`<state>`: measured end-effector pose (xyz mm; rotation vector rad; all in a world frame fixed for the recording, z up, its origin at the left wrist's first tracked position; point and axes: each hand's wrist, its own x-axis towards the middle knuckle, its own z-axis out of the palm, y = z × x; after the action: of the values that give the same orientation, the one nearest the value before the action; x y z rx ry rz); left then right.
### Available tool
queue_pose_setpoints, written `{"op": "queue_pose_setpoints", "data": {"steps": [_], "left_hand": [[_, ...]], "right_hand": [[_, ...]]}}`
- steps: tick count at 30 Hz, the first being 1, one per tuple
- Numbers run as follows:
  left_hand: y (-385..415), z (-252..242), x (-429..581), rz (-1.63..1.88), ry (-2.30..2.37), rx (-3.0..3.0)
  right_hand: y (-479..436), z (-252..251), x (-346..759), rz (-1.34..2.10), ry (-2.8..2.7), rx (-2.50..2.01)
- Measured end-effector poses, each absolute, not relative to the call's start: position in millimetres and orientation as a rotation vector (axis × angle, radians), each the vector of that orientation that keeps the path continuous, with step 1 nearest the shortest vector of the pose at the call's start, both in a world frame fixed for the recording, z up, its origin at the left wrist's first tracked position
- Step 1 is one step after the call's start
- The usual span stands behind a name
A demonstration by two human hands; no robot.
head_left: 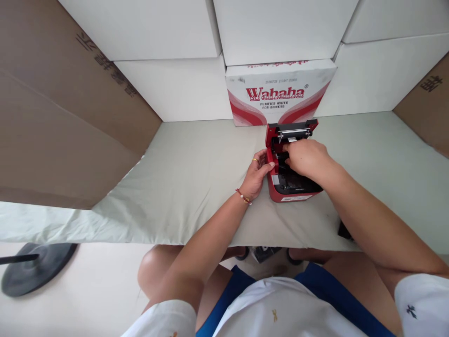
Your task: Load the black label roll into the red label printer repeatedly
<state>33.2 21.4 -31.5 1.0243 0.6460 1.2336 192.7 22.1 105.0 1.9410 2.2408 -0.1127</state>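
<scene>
A red and black label printer [295, 188] stands on the cloth with its lid [292, 127] raised, showing a roller and metal bar under it. My left hand [258, 172] holds the printer's left side, thumb over the top edge and fingers along the outer wall. My right hand [308, 158] reaches into the printer's open bay from the right, its fingers bent around something inside. The back of that hand hides most of the bay, so what the fingertips grip cannot be made out. A dark cylindrical part shows beside them.
A pale green cloth [189, 178] covers the table. Behind the printer stands a Wahaha water carton [277, 100] against stacked white boxes [182, 89]. Brown cardboard [70, 121] rises at left and right. A small black object [345, 230] lies partly under my right forearm.
</scene>
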Motion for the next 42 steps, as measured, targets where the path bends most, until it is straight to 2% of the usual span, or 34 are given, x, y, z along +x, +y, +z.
{"op": "queue_pose_setpoints", "data": {"steps": [5,9,12,16,22,26,30,35,39,42], "left_hand": [[20.8,-30.8,34.4,1.239,0.641,1.027],[10.3,-23.5,35.3,1.330,0.767,1.104],[-5.5,-10.4,30.6,1.535,0.983,1.333],[-26.7,3.6,21.3,1.752,0.901,1.823],[-44.2,-8.3,23.3,1.675,0.764,2.342],[-45.0,-18.2,27.1,1.501,0.686,2.409],[-42.6,-21.5,27.2,1.305,0.672,2.304],[-42.9,-12.5,30.4,1.649,0.678,2.505],[-44.4,3.0,33.9,1.758,0.663,2.705],[-44.5,9.3,34.9,1.759,0.625,2.710]], "right_hand": [[17.1,107.7,196.4,-0.190,2.326,1.901],[-23.6,114.9,218.0,-0.404,2.701,2.020],[-64.5,107.1,236.5,-0.419,3.005,2.050],[-100.3,78.9,252.4,-0.410,3.164,1.948],[-114.6,53.3,255.7,-0.178,3.230,1.888],[-119.9,60.9,255.2,-0.290,3.138,1.892],[-99.5,76.1,261.9,-0.479,3.296,2.093],[-15.6,85.7,265.1,-0.212,3.243,2.512],[27.5,83.9,255.1,-0.260,3.337,2.395],[13.1,82.5,248.2,-0.310,3.406,2.308]]}}
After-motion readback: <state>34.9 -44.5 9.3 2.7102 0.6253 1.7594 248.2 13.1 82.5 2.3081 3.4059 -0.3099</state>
